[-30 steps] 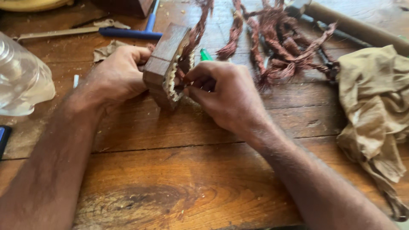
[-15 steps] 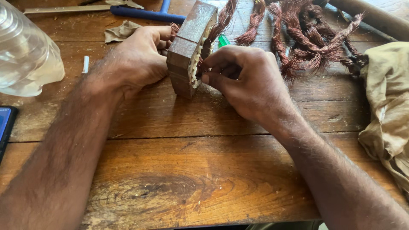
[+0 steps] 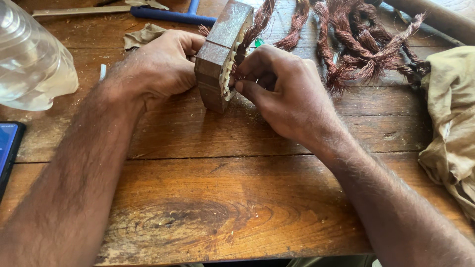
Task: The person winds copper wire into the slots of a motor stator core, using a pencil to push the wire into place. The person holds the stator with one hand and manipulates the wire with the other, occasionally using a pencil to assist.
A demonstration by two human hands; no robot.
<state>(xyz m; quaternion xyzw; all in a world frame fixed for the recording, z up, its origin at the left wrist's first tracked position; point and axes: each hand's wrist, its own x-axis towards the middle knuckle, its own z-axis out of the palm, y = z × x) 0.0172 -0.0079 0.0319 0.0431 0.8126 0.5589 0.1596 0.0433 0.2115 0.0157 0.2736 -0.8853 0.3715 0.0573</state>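
A rusty brown motor stator core [image 3: 220, 52] stands on edge on the wooden table [image 3: 208, 198]. My left hand [image 3: 158, 66] grips its back and left side. My right hand [image 3: 282, 89] presses against its slotted white-lined face, fingertips pinched on a bundle of copper wire [image 3: 257, 22] that comes out of the slots and runs up and away. A small green object [image 3: 259, 42] shows just above my right fingers.
Several twisted copper wire bundles [image 3: 361, 44] lie at the back right. A tan cloth [image 3: 450, 113] sits at the right edge. A clear plastic bottle [image 3: 29, 64] lies at left, a dark phone [image 3: 7, 148] below it. A blue-handled tool [image 3: 170, 16] lies behind.
The view has shifted, so the stator and both hands sit more to the right and lower in the frame. My hands keep their hold on the stator and the wire.
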